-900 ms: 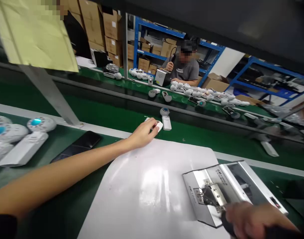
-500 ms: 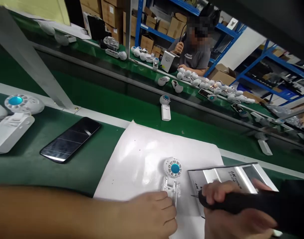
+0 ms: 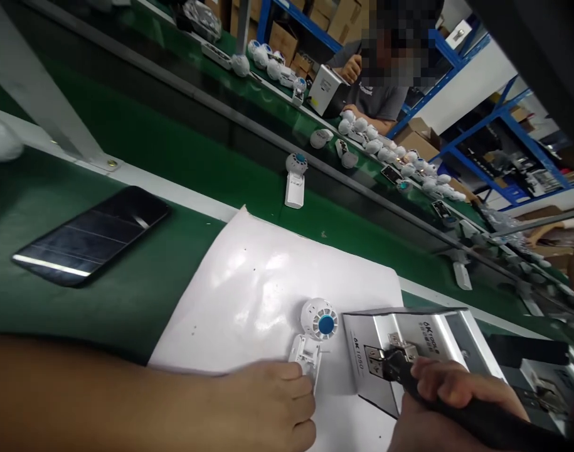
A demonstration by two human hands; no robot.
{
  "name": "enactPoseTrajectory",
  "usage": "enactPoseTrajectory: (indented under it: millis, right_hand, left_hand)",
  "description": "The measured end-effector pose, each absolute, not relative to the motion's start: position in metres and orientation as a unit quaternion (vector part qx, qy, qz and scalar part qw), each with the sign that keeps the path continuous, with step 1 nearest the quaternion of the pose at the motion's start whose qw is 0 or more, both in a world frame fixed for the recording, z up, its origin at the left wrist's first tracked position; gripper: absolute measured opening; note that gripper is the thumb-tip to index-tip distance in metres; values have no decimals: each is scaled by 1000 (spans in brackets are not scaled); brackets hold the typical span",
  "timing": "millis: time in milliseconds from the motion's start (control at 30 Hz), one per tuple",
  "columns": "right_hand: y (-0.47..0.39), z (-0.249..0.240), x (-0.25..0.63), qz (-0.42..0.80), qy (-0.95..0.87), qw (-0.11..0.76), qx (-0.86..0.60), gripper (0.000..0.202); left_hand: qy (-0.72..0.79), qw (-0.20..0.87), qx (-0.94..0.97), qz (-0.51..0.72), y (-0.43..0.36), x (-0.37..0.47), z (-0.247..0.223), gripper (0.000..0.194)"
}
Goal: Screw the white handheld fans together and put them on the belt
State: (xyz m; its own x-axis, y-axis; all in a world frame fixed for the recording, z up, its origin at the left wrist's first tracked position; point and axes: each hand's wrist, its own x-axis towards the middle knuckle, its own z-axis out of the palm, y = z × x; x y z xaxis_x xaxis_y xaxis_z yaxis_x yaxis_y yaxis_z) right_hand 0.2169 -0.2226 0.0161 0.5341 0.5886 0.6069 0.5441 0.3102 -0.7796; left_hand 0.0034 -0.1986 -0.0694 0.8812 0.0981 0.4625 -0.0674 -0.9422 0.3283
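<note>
My left hand [image 3: 281, 405] is closed around the lower body of a white device [image 3: 305, 353], which lies on a white sheet [image 3: 249, 282]. The device's round head, with a blue centre [image 3: 326, 324], points away from me. In my right hand [image 3: 456, 392] is a black handheld tool [image 3: 484, 417]. Its tip reaches a small metal plate on the front of a silver box [image 3: 376, 364], just right of the device. The fingers wrap round the tool's body.
A black phone [image 3: 93, 235] lies at the left. A white device [image 3: 295, 182] rests on the green belt [image 3: 197, 163] beyond the sheet. Across the line, a person [image 3: 381, 94] sits behind several white devices [image 3: 385, 150]. A metal post [image 3: 46, 88] slants at the left.
My right hand has brought the tool's tip up to the silver box's front. The view has shifted. My left hand keeps its hold on the device.
</note>
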Motion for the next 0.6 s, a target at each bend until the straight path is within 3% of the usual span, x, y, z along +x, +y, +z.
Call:
enactPoseTrajectory:
  millis: [100,200,300,500,600]
  right_hand:
    - [-230,21,208,148,-555,611,-544,54]
    - [-226,22,186,227,-562,604,-517,52]
    - [-211,17,157,220,-492,689,-485,32]
    - [-186,2,139,212,-497,732,-414,56]
    - [-183,-5,138,247,-492,727,-410,53]
  left_hand:
    - [9,147,955,257,-198,5,-71,9]
    - [5,142,955,262,-198,6,-71,21]
    - [6,141,954,263,-199,7,-72,20]
    - [-1,147,954,263,-199,8,-74,14]
    - [10,137,958,254,-199,7,-74,11]
